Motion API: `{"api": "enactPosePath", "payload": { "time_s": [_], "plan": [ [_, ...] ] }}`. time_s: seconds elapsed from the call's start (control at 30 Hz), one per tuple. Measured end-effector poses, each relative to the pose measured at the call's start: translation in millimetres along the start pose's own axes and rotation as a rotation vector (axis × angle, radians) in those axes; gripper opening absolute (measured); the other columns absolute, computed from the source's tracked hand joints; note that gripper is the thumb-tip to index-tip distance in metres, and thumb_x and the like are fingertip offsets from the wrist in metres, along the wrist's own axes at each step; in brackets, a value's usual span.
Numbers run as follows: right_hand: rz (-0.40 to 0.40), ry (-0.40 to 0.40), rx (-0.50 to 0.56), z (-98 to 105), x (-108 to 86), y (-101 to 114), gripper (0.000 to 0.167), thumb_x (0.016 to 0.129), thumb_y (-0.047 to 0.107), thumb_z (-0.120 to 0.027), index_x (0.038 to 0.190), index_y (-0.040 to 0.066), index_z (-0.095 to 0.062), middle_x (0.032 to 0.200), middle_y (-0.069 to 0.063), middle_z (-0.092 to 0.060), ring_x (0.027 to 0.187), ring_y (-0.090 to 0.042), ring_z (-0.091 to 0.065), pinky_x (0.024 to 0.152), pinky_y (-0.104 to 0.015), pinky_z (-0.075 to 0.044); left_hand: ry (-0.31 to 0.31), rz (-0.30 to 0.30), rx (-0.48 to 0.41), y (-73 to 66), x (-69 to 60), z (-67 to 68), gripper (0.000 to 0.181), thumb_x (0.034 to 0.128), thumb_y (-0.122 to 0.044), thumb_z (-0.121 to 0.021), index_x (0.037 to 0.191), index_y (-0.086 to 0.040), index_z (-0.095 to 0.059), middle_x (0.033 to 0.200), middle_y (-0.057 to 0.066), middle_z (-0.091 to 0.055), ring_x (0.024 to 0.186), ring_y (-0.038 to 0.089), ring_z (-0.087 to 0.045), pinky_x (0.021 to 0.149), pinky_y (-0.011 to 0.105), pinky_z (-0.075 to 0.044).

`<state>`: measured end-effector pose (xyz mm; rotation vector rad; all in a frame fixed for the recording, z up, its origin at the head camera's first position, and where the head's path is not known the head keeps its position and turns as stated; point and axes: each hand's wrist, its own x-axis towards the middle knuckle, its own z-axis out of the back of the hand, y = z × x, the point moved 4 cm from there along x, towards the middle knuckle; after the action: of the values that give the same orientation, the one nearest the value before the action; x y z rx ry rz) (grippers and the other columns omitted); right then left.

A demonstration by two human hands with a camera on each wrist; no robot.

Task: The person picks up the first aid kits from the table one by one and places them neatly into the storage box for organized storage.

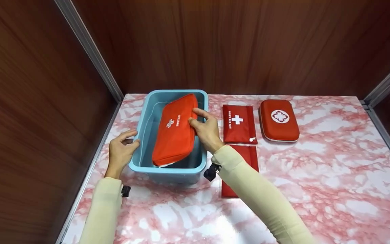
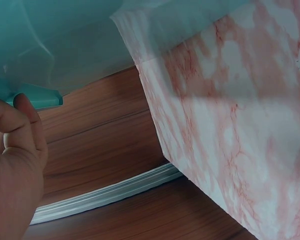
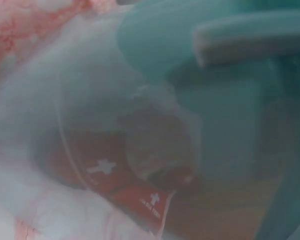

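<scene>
Head view: a person in pale sleeves (image 1: 105,206) has both hands at a blue bin (image 1: 168,170), which stands on a marbled red-and-white desk (image 1: 333,169).
Left hand (image 1: 118,152): thumb and fingers bent at the bin's left rim, pinching it; the left wrist view has the fingertips at the rim too.
Right hand (image 1: 207,130): thumb and fingers pinching the right edge of a large red pouch (image 1: 178,139).
Large red pouch: tilted at the mouth of the bin, its printed face with a pale cross and "FIRST AID" turned up; how far down it reaches inside cannot be told.
Beside the bin: a flat red kit (image 1: 237,130) with a white cross and "FIRST AID KIT" lies to its right; a second red packet (image 1: 229,188) lies just nearer the person, partly hidden by the right forearm.
Farther right: a red case (image 1: 279,127) with rounded corners and a white round emblem lies near the flat red kit.
Around the desk: brown wood-grain panels (image 1: 215,44) with metal strips (image 1: 93,51) at the corners.
Right wrist view: hazy, with blurred red shapes (image 3: 102,167) bearing white crosses.
</scene>
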<state>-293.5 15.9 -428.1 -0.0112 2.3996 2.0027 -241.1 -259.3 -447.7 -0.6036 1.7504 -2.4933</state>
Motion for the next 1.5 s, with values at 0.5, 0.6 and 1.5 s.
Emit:
{"api": "enactPosePath", "payload": {
  "time_s": [0.5, 0.6, 1.5],
  "plan": [
    [-0.035, -0.005, -0.075, -7.6, 3.5, -2.3, 0.043, 0.092, -0.001, -0.066, 0.134, -0.001, -0.060, 0.115, -0.019, -0.067, 0.083, -0.023, -0.072, 0.069, -0.031, -0.060, 0.007, -0.008, -0.029, 13.9, 4.8, -4.4, 0.029, 0.0805, 0.010, -0.071, 0.109, 0.010, -0.072, 0.120, 0.024, -0.067, 0.077, 0.002, -0.060, 0.070, 0.012, -0.050],
    [-0.052, 0.001, -0.075, -8.9, 4.5, -2.8, 0.043, 0.091, -0.002, -0.066, 0.134, -0.001, -0.060, 0.114, -0.020, -0.067, 0.079, -0.021, -0.071, 0.067, -0.030, -0.060, 0.010, -0.006, -0.037, 13.5, 4.7, -5.0, 0.029, 0.0806, 0.011, -0.071, 0.109, 0.011, -0.072, 0.119, 0.025, -0.067, 0.077, 0.004, -0.061, 0.071, 0.012, -0.050],
    [-0.067, 0.067, 0.042, 4.1, 2.9, 2.1, 0.047, 0.093, -0.007, -0.061, 0.139, -0.004, -0.053, 0.133, -0.018, -0.052, 0.093, -0.025, -0.066, 0.070, -0.036, -0.060, 0.016, 0.003, 0.000, -28.4, -8.7, 0.7, 0.029, 0.0811, 0.015, -0.066, 0.110, 0.017, -0.068, 0.121, 0.030, -0.064, 0.084, 0.022, -0.063, 0.071, 0.012, -0.050]
  ]
}}
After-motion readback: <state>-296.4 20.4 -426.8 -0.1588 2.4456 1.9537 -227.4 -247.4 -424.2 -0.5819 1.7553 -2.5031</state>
